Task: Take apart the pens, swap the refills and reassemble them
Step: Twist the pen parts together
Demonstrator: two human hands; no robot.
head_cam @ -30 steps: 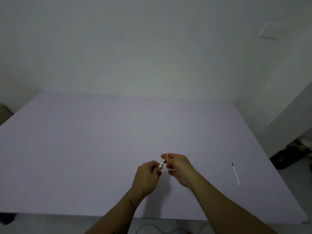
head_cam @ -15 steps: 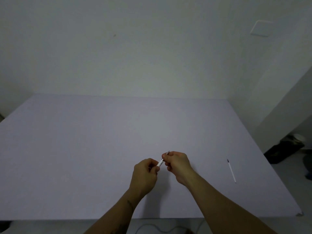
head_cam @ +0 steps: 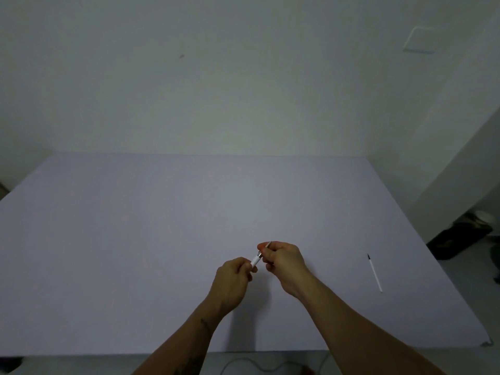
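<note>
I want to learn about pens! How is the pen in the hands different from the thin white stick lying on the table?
The pen is held up off the table, pinched by the left hand and the right hand; the stick lies flat, untouched, off to the right. The pen looks thicker with a metal front end; the stick is thinner with a dark tip. Both are white.

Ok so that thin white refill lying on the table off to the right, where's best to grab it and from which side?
Probably pinch the refill mid-shaft, coming straight down from above with the right hand. It lies flat and alone on the table, dark tip pointing away, so fingertips can close across its thin width without touching the inky end.
</note>
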